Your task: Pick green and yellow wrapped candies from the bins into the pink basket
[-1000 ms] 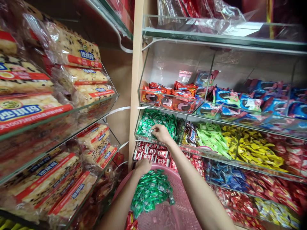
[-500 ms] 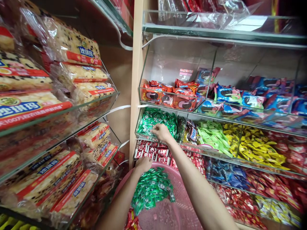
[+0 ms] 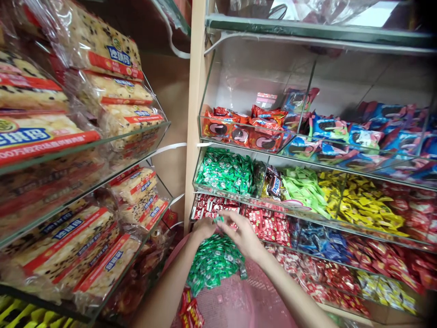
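Note:
A small green-wrapped candy (image 3: 218, 219) shows between the fingertips of my two hands. My right hand (image 3: 243, 233) is closed in a pinch on it, above the basket. My left hand (image 3: 204, 228) is closed beside it, at the far rim of the pink basket (image 3: 256, 291); what its fingers hold is hidden. Below both hands a heap of green-wrapped candies (image 3: 215, 264) lies in the basket. Red-and-yellow packets (image 3: 191, 310) lie at the basket's near left. Behind the hands, a clear shelf bin holds more green-wrapped candies (image 3: 225, 171).
Glass-fronted shelves on the left hold wrapped sachima bars (image 3: 112, 54). To the right, bins carry a Snickers bar (image 3: 274, 184), light-green packets (image 3: 302, 189) and yellow packets (image 3: 368, 205). A wooden post (image 3: 195, 114) stands between the shelves. Red-and-white packets (image 3: 266, 225) sit below the green bin.
My right hand has come down from the green candy bin to my left hand above the basket, and a green-wrapped candy now shows at its fingertips. The view has shifted slightly.

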Available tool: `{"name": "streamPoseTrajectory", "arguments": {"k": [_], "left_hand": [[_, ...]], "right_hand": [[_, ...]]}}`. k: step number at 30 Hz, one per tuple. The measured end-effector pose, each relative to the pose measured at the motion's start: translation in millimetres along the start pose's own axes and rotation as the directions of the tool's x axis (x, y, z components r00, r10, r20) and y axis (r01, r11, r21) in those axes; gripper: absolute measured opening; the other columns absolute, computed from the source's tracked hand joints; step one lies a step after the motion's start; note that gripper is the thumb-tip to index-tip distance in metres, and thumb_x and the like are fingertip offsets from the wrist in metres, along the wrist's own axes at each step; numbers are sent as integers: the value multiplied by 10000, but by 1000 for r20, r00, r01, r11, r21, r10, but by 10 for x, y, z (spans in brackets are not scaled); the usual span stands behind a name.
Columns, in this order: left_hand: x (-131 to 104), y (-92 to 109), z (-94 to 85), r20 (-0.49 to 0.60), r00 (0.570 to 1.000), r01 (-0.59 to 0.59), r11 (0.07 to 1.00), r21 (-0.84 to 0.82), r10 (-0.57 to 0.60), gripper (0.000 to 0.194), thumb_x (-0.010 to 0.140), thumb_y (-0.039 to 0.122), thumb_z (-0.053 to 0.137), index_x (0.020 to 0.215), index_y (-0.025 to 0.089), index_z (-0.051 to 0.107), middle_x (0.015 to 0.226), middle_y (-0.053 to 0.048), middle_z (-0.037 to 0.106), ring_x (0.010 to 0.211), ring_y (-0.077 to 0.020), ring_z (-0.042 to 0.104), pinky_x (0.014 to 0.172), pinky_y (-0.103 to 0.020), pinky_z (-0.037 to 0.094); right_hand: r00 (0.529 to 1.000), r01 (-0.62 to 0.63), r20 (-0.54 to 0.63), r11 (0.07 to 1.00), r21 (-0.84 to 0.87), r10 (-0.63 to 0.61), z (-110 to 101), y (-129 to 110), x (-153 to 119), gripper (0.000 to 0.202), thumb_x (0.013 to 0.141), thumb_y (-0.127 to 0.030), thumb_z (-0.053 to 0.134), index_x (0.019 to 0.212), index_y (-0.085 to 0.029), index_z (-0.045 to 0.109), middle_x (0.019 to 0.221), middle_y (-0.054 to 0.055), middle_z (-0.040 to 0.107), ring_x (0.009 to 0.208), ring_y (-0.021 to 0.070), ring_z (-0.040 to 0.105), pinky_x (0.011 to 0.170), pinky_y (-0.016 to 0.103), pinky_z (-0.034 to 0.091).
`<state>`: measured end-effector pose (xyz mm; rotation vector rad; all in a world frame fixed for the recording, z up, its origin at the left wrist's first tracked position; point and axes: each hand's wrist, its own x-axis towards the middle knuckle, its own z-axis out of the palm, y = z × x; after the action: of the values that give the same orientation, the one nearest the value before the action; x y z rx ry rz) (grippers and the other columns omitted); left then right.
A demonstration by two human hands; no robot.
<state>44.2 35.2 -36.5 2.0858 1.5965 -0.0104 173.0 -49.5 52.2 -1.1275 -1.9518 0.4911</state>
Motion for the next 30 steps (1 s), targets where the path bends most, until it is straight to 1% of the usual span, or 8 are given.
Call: {"name": "streamPoseTrajectory", "arguments": {"k": [3,5,7,12,17,25,27,30], "left_hand": [[-1,2,1,-46,999,-2,1000,10,2,465,832,431,233,959,204,618,1026,-90,630,950,-240,577,769,-316,432],[2,7,4,-71,997,6,1000,18,-5,460,834,389,219,948,201,623,1032,-95,628,946,-244,579,772,-331,433],[6,9,8,-70,998,3,1000,20,-1,453,831,377,223,953,203,623,1036,-94,627,942,-241,581,768,-330,436],[13,-3,14,-67,998,9,1000,16,-8,477,834,413,218,958,198,625,1032,-96,629,944,-229,579,774,-310,432],[39,-12,29,-65,998,21,1000,14,-20,459,834,397,229,947,199,627,1021,-92,634,937,-229,582,773,-307,431],[30,-6,28,-85,996,-1,1000,30,4,473,833,406,216,913,202,636,994,-92,643,924,-240,589,757,-318,436],[16,0,17,-81,997,1,1000,29,1,475,835,415,216,918,205,634,994,-86,645,924,-232,589,757,-310,434],[-1,14,-2,-60,998,21,1000,17,-20,460,834,419,234,944,204,625,1022,-78,638,936,-203,583,766,-275,426]], "right_hand": [[988,-77,130,994,-82,87,91,325,-344,290,861,-320,417,1110,-223,528,987,49,612,836,165,568,753,311,463],[977,-60,195,987,-152,89,131,487,-485,306,873,-295,388,1150,-235,505,1106,50,581,979,186,543,856,352,435],[967,-20,244,976,-218,75,168,569,-558,329,881,-276,365,1186,-239,481,1138,50,570,1029,194,523,888,364,421],[946,63,319,935,-350,56,286,562,-553,348,888,-270,341,1210,-229,465,946,62,614,884,204,547,762,338,462],[930,120,367,932,-343,15,377,568,-539,340,895,-259,323,1198,-231,474,856,57,589,836,194,529,736,316,453],[915,179,403,920,-348,-26,467,702,-624,440,896,-219,312,1336,-232,311,779,50,567,786,176,531,702,312,467],[919,170,393,937,-306,-39,453,698,-630,475,893,-221,322,1361,-236,244,841,56,589,832,178,543,737,332,474],[935,140,351,967,-213,-58,375,661,-614,495,889,-243,342,1366,-264,210,1117,68,562,1025,180,513,882,372,433]]}}
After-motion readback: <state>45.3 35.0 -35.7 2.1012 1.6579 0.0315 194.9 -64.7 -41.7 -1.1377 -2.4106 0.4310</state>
